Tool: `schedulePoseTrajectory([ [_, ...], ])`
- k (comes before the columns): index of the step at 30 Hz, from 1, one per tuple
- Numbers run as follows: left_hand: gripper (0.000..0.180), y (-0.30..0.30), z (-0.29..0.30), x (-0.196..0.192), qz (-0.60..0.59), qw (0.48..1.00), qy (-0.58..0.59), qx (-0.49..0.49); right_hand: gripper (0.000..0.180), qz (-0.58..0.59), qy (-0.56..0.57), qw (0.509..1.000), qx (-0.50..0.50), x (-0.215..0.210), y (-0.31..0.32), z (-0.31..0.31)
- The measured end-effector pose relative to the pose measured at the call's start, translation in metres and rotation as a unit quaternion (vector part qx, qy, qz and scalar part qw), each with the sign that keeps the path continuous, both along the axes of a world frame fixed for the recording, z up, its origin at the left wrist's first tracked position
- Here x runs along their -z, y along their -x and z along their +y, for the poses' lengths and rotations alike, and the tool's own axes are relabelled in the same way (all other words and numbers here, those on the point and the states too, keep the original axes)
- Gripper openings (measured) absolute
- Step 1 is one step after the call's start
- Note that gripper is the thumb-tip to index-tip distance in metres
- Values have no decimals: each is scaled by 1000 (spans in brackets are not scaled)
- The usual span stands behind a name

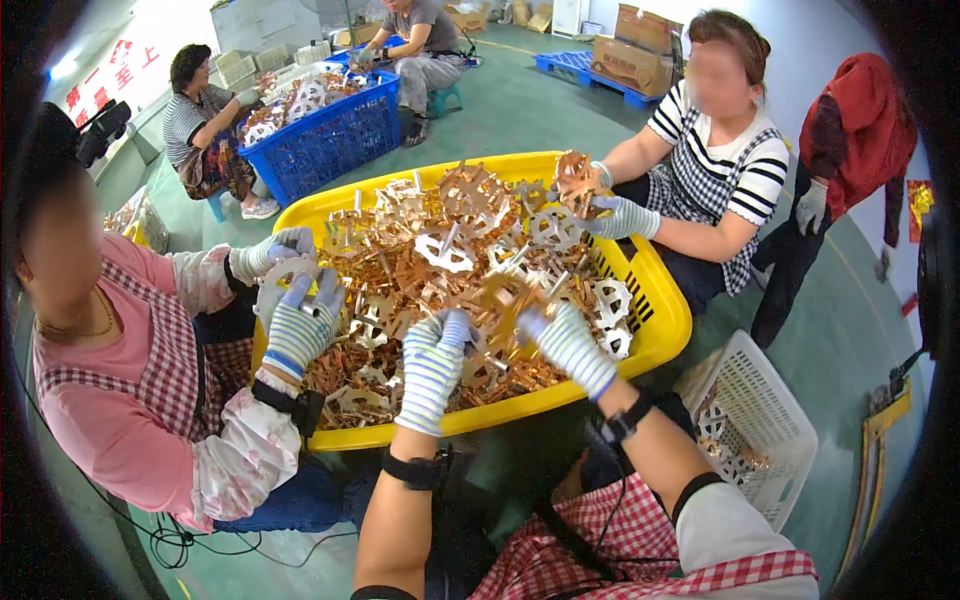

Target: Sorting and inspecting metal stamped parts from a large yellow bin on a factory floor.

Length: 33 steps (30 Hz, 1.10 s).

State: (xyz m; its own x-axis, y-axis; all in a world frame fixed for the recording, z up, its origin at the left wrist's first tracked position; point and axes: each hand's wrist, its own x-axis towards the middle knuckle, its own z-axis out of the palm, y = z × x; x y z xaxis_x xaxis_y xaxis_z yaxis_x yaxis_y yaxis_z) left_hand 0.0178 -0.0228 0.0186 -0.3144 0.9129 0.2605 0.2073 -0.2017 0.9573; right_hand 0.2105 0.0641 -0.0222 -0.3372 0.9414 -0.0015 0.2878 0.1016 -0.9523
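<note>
Both my hands wear striped knit gloves and reach over the near side of a yellow plastic crate (668, 330). My left hand (433, 362) and my right hand (566, 342) grip the two sides of a copper-coloured stamped metal piece (502, 303) with spokes, held just above the heap. The crate is heaped with several similar copper and silvery stamped parts (420, 250).
A person in pink on the left holds a silvery part (285, 275) with gloved hands. Across the crate a person in a checked apron holds a copper part (577, 183). A white basket (760, 420) stands at my right. A blue crate (330, 135) with two people is behind.
</note>
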Motion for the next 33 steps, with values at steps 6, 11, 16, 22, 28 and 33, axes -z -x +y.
schedulePoseTrajectory([
  [6,33,-3,-2,-6,241,968,-42,-50,50,-150,-136,978,-51,-28,7,-23],
  [11,23,-19,-6,-19,440,896,-38,-37,47,-270,-225,933,-82,-35,16,-41],
  [16,18,-21,-7,-29,501,853,-134,-54,43,-248,-224,938,-93,-41,14,-45],
  [22,19,-22,-11,-23,157,985,-74,10,42,-236,-277,929,-68,-43,20,-42],
  [28,22,28,3,4,87,994,30,-51,27,262,-37,962,63,-39,-35,24],
  [33,56,35,45,76,230,951,206,10,27,171,-161,971,54,-17,-47,33],
])
